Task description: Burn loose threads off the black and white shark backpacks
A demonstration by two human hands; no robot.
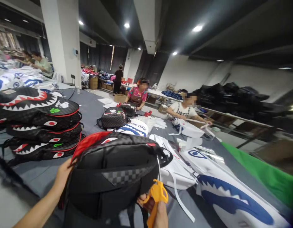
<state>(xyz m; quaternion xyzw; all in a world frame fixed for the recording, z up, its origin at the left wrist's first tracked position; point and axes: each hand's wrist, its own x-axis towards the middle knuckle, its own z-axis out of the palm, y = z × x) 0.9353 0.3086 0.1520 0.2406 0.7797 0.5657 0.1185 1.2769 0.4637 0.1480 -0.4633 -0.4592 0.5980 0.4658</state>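
- While my right hand (162, 213) is closed around a yellow tool (158, 193), the black backpack (118, 158) sits right between my two hands, tilted, straps facing me (head view, only one I've got).
- Left hand (64, 172) is at the bag's left edge by the red fabric (87, 144). Fingertips are tucked out of sight, so I can't tell if it's properly clamped.
- Step in hand, my read: tool work on the bag's strap side. A thin white line (159, 167) runs up from the tool toward the bag's top; can't make out what it is.
- Next move, imo, calls for a steady left hand and a tool nose clear of loose webbing.
- Materials: smooth, soft-looking black panels, plus a grey-and-black checkered band (127, 177) angling across just above my right hand. The tool looks like hard, glossy plastic, chunky with a looped guard.
- Left of my grip: a stack of black bags (65, 128), rounded and puffy, red piping, jagged white teeth.
- Right of my grip: a white bag (175, 169) with a flat, ribbon-like strap (178, 199) dangling near the tool, then a blue-mouthed bag (246, 196), sleek and slightly shiny.
- Beyond my hands: grey table covering (87, 110), two co-workers (137, 95) across from me.
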